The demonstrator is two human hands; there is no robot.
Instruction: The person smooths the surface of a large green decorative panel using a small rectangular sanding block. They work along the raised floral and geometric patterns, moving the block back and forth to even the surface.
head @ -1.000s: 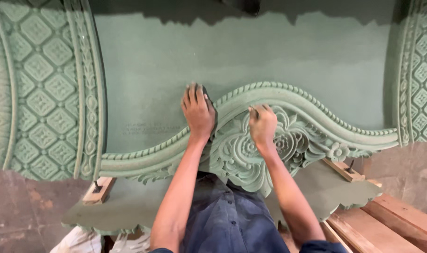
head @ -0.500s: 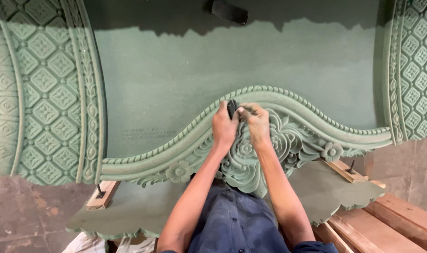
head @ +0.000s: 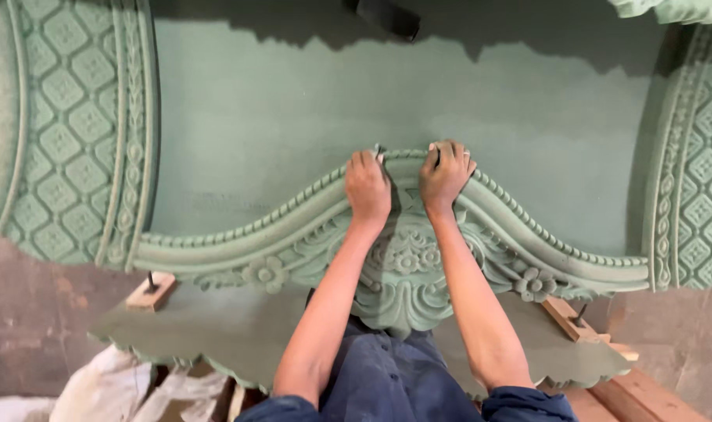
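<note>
figure: both hands work the crest of a green carved panel, seen from above. at far left, well away from the grip, a lattice-carved side band (head: 59, 133) runs down the panel; inward of it lies the flat green field (head: 293, 133), which reaches to just beyond the fingertips. the left hand (head: 368, 187) lies palm down on the peak of the arched moulding (head: 407, 168), fingers curled over its beaded upper edge; a small pale object shows at its fingertips, perhaps an abrasive scrap, but what it is cannot be told. just beside it, the right hand (head: 445, 173) lies likewise, fingers bent over the same edge and closed onto the moulding itself, with something dark between the fingers, too small to identify. to do this step well, it appears best to keep pressure light and even, follow the curve of the bead rather than cross it, and keep the two hands close so the crest is treated uniformly. the moulding sweeps down from the grip on both sides, matte green all over, its beading crisp. below the wrists sits a floral carved centre (head: 403, 266). lower right, a wooden block (head: 568, 319) sits beneath the panel's edge.
</note>
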